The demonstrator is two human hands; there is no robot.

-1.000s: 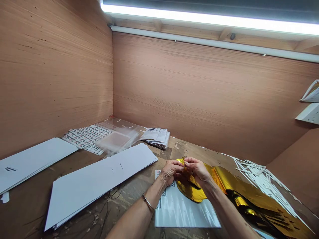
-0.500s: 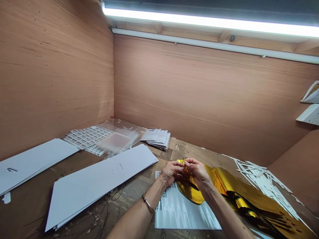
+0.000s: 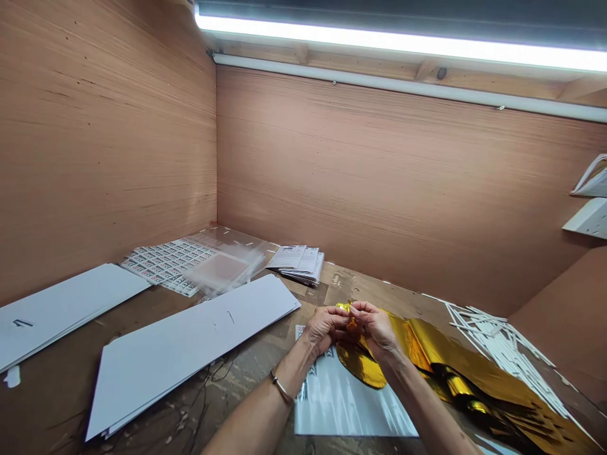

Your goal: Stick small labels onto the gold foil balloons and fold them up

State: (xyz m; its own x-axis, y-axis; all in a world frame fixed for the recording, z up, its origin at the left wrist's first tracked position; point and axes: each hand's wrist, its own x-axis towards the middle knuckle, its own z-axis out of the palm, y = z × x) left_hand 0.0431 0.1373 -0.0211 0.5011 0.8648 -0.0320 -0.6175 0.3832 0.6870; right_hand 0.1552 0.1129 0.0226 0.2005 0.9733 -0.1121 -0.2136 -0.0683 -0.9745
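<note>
Foil (image 3: 364, 368) barely shifted, fingers (image 3: 363, 307) pinched

Just below my left grip (image 3: 323, 330), the letters CE (image 3: 331, 352) stand sideways on the glossy pale sheet (image 3: 355, 411), with a small red round sign (image 3: 300, 330) near its upper corner. Beyond my grip, the print on the leaflets (image 3: 288, 256) and label sheets (image 3: 168, 260) is too small to read; left of it, the white boards (image 3: 190, 354) bear dark strokes I cannot make out.

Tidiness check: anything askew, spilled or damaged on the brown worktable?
Mainly the thin white sticks at right: a loose, crisscrossed heap. Clear plastic sheets at back left also lie skewed, partly over printed white sheets. No obvious damage.
</note>
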